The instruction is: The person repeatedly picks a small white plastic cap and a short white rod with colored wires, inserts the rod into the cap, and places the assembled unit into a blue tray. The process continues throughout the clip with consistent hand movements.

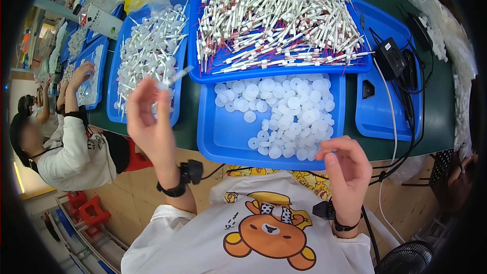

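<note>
- The left hand [150, 122] is raised above the tabletop [187, 116], its grip closed on a thin white tube piece [177, 76] that sticks out past the fingertips toward the trays
- The right hand [347, 165] hovers at the near rim of the blue tray of white round caps [223, 139], fingers curled in a narrow grip; whether it holds a cap cannot be told
- Judged from the piles, much is done: the upper blue tray [203, 71] is heaped with white tubes with red wires [276, 18]
- Much seems left: many caps remain, and the left blue tray [114, 111] still holds loose white tube parts [147, 45]
- Off to the left, another person [76, 152] works at further trays
</note>
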`<state>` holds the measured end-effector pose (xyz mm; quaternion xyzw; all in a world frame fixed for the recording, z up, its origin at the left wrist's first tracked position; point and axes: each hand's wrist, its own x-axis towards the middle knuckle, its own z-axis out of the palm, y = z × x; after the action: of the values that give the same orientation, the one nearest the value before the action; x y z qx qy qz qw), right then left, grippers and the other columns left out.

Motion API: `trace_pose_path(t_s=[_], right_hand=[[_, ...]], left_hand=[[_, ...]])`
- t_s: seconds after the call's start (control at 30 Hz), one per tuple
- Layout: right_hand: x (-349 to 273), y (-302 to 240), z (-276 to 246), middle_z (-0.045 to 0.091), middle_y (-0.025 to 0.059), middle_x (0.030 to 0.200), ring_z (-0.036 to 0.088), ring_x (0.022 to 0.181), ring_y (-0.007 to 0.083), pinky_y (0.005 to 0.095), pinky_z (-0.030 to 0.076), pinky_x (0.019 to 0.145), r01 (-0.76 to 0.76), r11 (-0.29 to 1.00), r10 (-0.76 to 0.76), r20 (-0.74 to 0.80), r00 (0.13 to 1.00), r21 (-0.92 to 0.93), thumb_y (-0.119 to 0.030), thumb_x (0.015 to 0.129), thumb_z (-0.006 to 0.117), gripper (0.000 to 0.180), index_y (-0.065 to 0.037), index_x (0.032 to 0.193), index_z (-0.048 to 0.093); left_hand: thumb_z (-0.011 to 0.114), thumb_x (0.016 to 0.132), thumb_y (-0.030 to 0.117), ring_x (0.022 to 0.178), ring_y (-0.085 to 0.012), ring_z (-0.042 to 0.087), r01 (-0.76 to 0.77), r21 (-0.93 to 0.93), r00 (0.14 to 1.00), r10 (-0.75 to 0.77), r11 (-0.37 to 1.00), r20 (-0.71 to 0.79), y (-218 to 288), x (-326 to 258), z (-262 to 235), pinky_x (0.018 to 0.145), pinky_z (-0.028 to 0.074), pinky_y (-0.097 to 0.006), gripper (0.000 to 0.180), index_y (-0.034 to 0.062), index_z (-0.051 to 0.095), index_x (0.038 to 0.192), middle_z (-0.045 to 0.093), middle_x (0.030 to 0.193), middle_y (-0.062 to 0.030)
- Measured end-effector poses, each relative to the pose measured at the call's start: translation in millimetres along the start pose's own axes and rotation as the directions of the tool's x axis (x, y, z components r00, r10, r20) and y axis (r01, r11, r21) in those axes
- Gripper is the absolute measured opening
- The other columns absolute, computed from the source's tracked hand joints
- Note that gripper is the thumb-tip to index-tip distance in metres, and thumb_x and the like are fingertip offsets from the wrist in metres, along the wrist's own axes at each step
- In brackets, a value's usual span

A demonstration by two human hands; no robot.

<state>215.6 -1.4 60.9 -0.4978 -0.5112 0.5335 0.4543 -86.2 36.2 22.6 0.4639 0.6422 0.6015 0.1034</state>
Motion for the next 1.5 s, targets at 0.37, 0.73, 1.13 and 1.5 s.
trace_pose_path(t_s=[0.37,0.73,1.13,1.5], right_hand=[[2.1,-4.4,-6.2,0.066,0.0107,0.089,0.064,0.076,0.0154,0.0265,0.048,0.070,0.003,0.985,-0.005,-0.010,1.000,-0.171,0.002,0.093,0.061,0.010,0.003,0.101,0.068],[61.3,-46.4,-20.6,0.064,0.0113,0.085,0.059,0.080,0.0283,0.0356,0.044,0.072,0.343,0.542,-0.374,0.146,0.916,-0.767,0.001,0.086,0.066,0.009,0.000,0.094,0.065],[173.8,-31.5,-3.4,0.065,0.0146,0.088,0.062,0.093,0.0347,0.0441,0.050,0.083,0.540,0.211,-0.390,0.436,0.811,-0.815,0.001,0.081,0.065,0.009,0.000,0.089,0.066],[193.5,-21.6,-6.2,0.065,0.0115,0.090,0.064,0.093,0.0306,0.0395,0.051,0.080,0.600,0.288,-0.456,0.444,0.771,-0.746,-0.005,0.081,0.070,0.010,-0.001,0.091,0.067]], left_hand=[[0.077,0.080,0.006,0.105,-0.0222,0.060,-0.470,0.304,0.754,0.198,0.828,0.626,19.3,-36.8,27.2,0.094,0.036,-0.037,0.037,0.0103,0.067,0.115,0.069,0.111,-0.0034],[0.077,0.081,0.006,0.089,-0.0248,0.052,-0.356,0.340,0.813,0.108,0.870,0.573,14.2,-50.9,45.2,0.081,0.045,-0.034,0.036,0.0086,0.070,0.117,0.055,0.102,-0.0060],[0.075,0.083,0.004,0.091,-0.0269,0.052,-0.337,0.325,0.829,0.115,0.884,0.547,13.1,-55.2,43.8,0.080,0.045,-0.036,0.032,0.0083,0.069,0.114,0.053,0.100,-0.0085],[0.074,0.083,0.006,0.091,-0.0282,0.055,-0.259,0.272,0.847,0.083,0.927,0.526,11.8,-56.7,43.4,0.081,0.045,-0.038,0.035,0.0048,0.061,0.115,0.055,0.103,-0.0098]])
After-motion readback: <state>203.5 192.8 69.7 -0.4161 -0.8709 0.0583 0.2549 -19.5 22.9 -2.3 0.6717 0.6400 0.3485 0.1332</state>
